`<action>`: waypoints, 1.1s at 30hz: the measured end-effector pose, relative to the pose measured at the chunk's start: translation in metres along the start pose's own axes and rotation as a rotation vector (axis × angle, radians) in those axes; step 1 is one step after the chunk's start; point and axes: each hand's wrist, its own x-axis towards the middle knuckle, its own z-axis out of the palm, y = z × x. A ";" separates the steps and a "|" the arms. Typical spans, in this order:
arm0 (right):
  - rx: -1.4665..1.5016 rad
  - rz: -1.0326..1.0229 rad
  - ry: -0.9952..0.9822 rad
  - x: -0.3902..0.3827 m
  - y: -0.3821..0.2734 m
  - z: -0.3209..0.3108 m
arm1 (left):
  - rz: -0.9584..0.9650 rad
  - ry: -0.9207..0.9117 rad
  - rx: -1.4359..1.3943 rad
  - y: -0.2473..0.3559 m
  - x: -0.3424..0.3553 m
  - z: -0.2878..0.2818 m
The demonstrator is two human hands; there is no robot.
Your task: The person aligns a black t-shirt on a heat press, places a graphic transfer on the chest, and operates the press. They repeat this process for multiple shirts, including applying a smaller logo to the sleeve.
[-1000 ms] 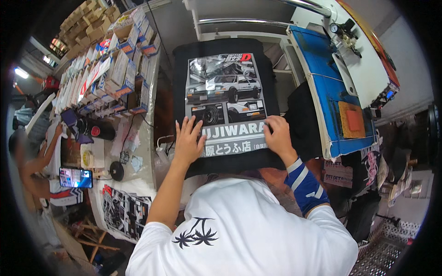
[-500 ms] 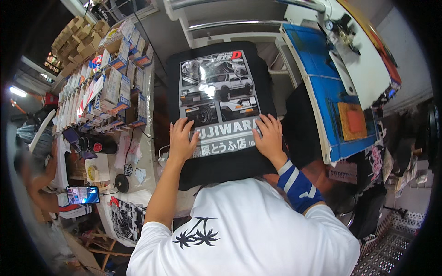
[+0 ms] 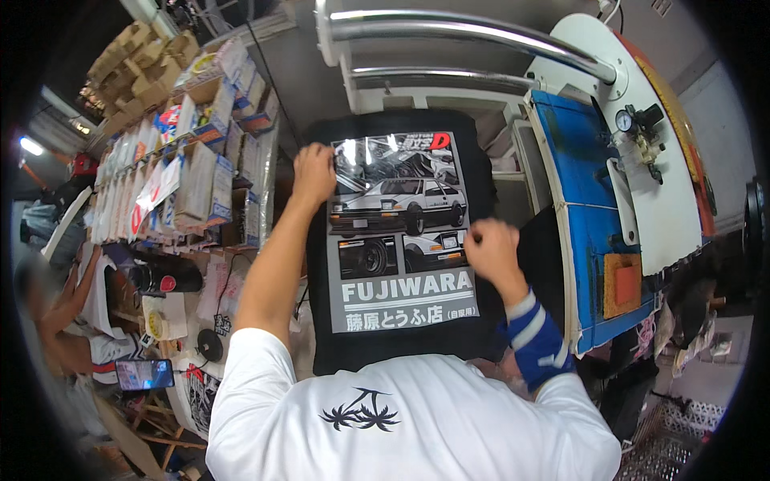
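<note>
A black T-shirt [image 3: 361, 353] lies flat on the press bed in front of me. A glossy clear transfer film [image 3: 401, 204] with a black, white and grey car print lies on its front. My left hand [image 3: 314, 172] is by the film's upper left corner, fingers curled together; whether they pinch the film or the cloth is hidden. My right hand [image 3: 493, 250], a little blurred, is curled closed at the film's right edge, lower down. What it holds, if anything, does not show. A blue and white sleeve band [image 3: 533, 333] covers my right forearm.
A press head with blue pads [image 3: 585, 200], gauge [image 3: 624, 120] and chrome bars [image 3: 473, 36] stands right and behind the bed. At left are stacked cardboard boxes [image 3: 200, 180], a black tumbler [image 3: 168, 274] and a lit phone [image 3: 144, 373]. Another person's arm [image 3: 76, 309] is at far left.
My left hand has moved up from the print's lower left to its upper left corner. My right hand has risen along the right edge. Both hands went from flat to curled.
</note>
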 end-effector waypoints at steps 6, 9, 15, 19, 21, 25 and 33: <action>0.026 -0.370 0.425 0.188 0.052 0.044 | -0.026 -0.193 0.067 -0.011 0.058 0.028; -0.022 -0.355 0.395 0.239 0.057 0.052 | -0.069 -0.289 0.144 -0.012 0.075 0.026; -0.233 -0.184 -0.003 0.283 0.056 0.053 | -0.125 -0.506 0.095 -0.027 0.103 0.031; -0.140 -0.125 0.037 0.276 0.044 0.038 | -0.221 -0.337 -0.020 -0.025 0.092 0.023; -0.012 -0.299 0.294 0.233 0.050 0.037 | -0.078 0.046 -0.103 -0.022 0.052 0.013; 0.166 -0.335 0.391 0.075 0.053 0.035 | -0.117 0.128 -0.326 0.026 -0.072 -0.048; 0.124 -0.240 0.094 -0.104 0.017 0.034 | -0.093 -0.257 -0.250 0.119 -0.222 -0.128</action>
